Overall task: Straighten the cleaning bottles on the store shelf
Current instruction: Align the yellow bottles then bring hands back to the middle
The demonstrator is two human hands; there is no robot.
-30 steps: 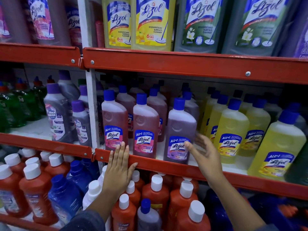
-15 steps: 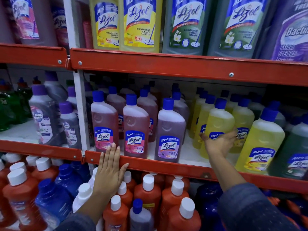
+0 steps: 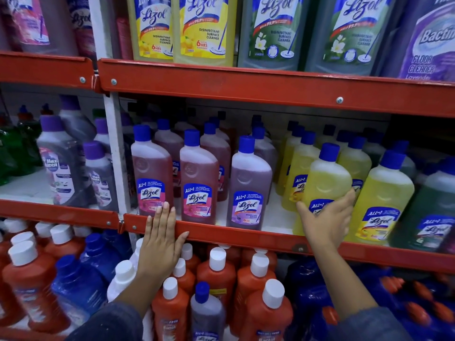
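shelf rail (image 3: pixel 246 89): painted red-orange
upright post (image 3: pixel 114 153): white
held bottle (image 3: pixel 327 183): yellow liquid, blue cap, blue label
pink bottles (image 3: pixel 199 178): pink liquid, blue caps
lavender bottle (image 3: pixel 248 185): purple liquid, blue cap
lower bottles (image 3: pixel 268 313): orange-red, white caps
sleeves (image 3: pixel 110 326): grey-blue

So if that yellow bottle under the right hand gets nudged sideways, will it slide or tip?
Probably tips before sliding: the yellow bottle is tall and narrow, and already leans. It looks nearly full, so likely heavy. The right hand grips low across the label; smooth plastic may slip.
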